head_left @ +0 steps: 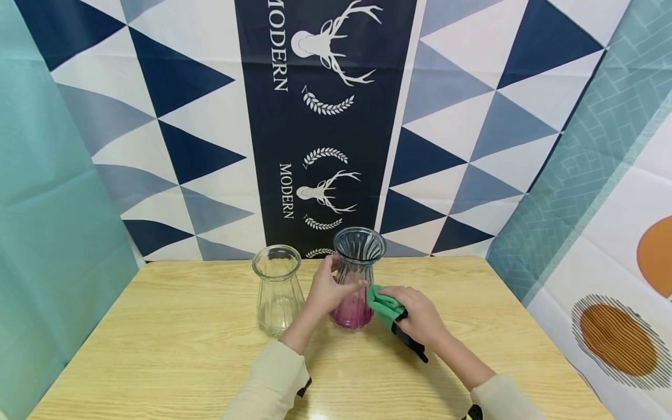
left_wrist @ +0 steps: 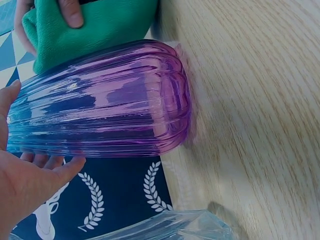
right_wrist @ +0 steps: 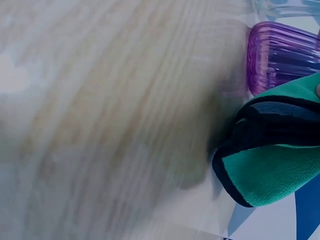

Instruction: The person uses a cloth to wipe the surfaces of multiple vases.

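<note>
A ribbed glass vase (head_left: 354, 280), blue at its flared rim and fading to pink-purple at the base, stands upright on the table. My left hand (head_left: 326, 288) grips it round the narrow upper part from the left, thumb across the front. In the left wrist view the vase (left_wrist: 110, 100) shows its purple base on the wood. My right hand (head_left: 417, 312) holds a folded green cloth (head_left: 384, 303) with dark edging against the vase's right side. In the right wrist view the cloth (right_wrist: 275, 172) hangs in folds beside the purple base, and most of that hand is out of frame.
A clear ribbed glass vase (head_left: 278, 291) stands on the table just left of my left forearm. The light wood table (head_left: 173, 344) runs back to a patterned wall covering (head_left: 325, 128). Teal sheeting (head_left: 58, 233) hangs at the left.
</note>
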`<state>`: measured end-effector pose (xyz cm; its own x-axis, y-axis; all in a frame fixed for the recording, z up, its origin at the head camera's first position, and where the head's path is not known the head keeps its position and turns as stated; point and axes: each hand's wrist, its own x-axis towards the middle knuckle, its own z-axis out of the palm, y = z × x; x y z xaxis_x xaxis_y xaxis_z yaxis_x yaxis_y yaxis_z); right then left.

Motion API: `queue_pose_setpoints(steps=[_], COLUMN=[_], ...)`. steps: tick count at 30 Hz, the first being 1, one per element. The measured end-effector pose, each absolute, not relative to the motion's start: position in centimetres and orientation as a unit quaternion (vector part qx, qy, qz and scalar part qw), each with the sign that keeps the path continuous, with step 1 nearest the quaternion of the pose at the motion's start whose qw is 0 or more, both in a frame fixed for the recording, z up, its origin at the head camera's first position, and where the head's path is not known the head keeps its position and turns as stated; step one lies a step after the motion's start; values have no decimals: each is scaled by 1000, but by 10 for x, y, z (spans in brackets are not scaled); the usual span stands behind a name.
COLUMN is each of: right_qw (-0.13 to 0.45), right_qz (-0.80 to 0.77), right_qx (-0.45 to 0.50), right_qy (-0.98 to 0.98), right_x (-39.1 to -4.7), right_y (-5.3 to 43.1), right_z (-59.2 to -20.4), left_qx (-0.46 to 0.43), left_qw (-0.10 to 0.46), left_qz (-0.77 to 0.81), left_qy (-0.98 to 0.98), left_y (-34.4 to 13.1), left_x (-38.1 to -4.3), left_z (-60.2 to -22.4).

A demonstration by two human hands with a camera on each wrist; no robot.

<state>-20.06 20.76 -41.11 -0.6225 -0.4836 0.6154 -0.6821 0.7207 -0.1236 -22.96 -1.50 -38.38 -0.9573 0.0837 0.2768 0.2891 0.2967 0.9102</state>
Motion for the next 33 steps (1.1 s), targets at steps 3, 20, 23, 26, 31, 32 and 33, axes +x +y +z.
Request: queue_pose_setpoints(steps=[3, 20, 23, 26, 31, 32, 33], right_qw=[304, 286, 279, 275, 267, 264, 260], right_qz=[180, 230, 225, 214, 179, 168, 159], right_qx=[324, 259, 265, 275, 297, 300, 303], right_qy=[-878, -893, -895, -896, -899, -901, -903], right_x=[-204, -211, -211, -211, -209, -209, -209], right_y=[208, 199, 200, 202, 207, 208, 209], right_z=[-406, -393, -396, -399, -405, -406, -407], left_qx=[-118, -121, -118, -122, -123, -123, -123], left_qw=[86, 92, 91, 95, 96, 95, 94], left_qz=[-588, -602, -601, -600, -595, -595, -594], left_qy=[-795, -784, -785, -785, -788, -789, -789], left_y=[-14, -13, -14, -14, -14, -14, -14], left_x=[-230, -228, -229, -230, -230, -230, -230], left_z=[-385, -386, -384, -383, -384, -384, -384])
